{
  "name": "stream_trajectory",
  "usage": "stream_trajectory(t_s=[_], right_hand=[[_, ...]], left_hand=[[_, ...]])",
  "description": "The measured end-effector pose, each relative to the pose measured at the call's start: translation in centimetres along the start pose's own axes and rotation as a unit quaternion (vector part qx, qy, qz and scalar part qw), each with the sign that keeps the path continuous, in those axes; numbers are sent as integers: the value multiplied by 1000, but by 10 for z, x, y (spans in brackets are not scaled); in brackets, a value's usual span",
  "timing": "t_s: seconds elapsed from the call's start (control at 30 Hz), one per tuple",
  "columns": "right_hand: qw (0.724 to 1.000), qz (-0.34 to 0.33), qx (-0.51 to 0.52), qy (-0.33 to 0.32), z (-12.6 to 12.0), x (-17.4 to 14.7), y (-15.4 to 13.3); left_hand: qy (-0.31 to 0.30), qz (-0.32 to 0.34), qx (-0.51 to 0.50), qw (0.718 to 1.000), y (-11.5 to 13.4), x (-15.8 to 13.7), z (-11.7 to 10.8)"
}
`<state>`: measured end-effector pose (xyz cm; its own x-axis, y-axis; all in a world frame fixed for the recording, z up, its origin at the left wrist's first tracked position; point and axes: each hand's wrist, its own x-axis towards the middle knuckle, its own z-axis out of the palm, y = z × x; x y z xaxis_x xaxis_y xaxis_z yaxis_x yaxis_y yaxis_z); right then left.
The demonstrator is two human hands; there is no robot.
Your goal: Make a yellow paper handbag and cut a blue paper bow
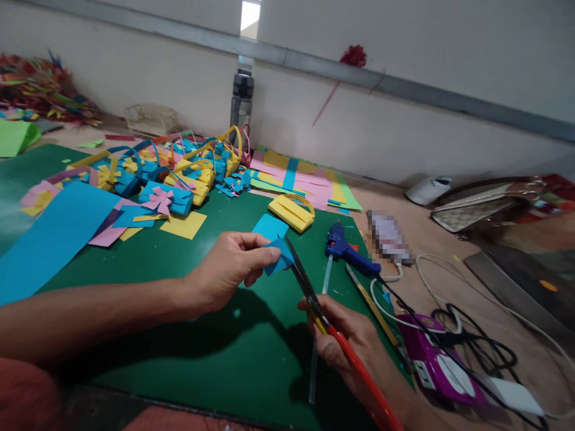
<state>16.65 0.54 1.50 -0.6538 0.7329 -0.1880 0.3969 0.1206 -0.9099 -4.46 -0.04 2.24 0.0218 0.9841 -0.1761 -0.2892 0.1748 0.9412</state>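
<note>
Left hand pinches a small folded blue paper piece (apparently light, crease-prone; best held by its edge). Right hand grips red-handled metal scissors near the green surface's right edge.

Held paper left of scissors; bottle probably behind bags.

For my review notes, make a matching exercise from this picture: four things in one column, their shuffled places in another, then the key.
Things
1. Scissors
2. Glue gun
3. Blue paper nearest the scissor blades
4. Bottle

Places
A. Upright near the wall
B. In the left hand
C. Lying on the green board
D. In the right hand

Pairs: 1-D, 2-C, 3-B, 4-A
</note>
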Motion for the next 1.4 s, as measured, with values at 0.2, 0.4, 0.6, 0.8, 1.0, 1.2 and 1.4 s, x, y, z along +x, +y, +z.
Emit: stream_trajectory(t_s=[0.2,0.4,0.6,0.8,1.0,1.2,1.4], right_hand=[[1000,-2,0,-1,0,0,1],[1000,18,4,4,1,-1,-2],[999,19,25,10,2,-1,-4],[999,28,14,7,2,-1,-5],[1000,21,5,11,2,-2,-4],[999,6,-31,10,0,-2,-5],[999,-11,-52,10,0,-2,-2]], left_hand=[[3,-1,9,1000,-1,1,0],[-4,1,11,1000,-2,1,-1],[1,-5,10,1000,-1,1,-1],[0,-6,11,1000,-1,-1,-1],[-2,-11,10,1000,0,1,0],[0,-15,5,1000,0,1,0],[-7,-13,9,1000,1,1,0]])
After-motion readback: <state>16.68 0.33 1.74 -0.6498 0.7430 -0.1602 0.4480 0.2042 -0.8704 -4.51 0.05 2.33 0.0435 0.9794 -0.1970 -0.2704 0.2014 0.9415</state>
